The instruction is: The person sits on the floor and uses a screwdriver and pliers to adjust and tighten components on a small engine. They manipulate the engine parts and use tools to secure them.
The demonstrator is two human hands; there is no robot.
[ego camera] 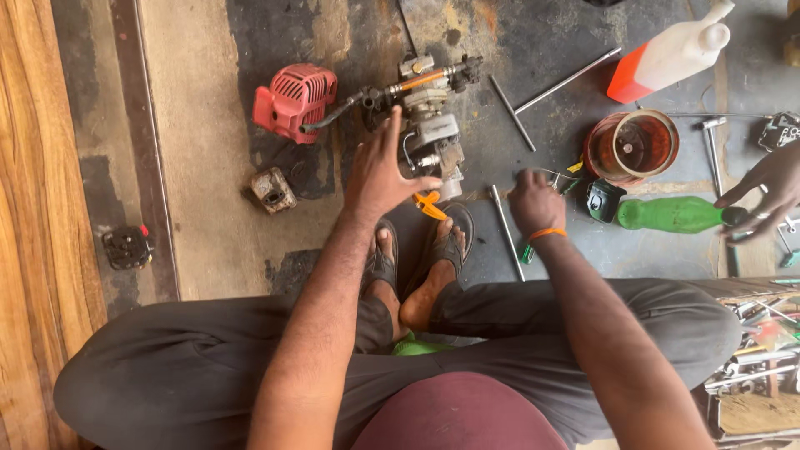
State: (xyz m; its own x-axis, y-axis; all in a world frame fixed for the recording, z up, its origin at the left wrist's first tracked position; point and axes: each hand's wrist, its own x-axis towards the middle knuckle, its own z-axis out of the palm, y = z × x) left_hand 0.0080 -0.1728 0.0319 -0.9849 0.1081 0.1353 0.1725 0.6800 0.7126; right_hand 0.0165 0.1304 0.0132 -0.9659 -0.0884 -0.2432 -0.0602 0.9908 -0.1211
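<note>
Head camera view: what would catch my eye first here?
The small engine on the stained floor at centre top, with its red cover lying to its left. The left hand hovers open beside it, while the right hand reaches among tools. A green bottle lies to the right, under another person's hand.

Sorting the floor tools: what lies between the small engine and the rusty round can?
In the head view, between the small engine and the rusty round can lie two crossed metal rods on the dark floor.
</note>
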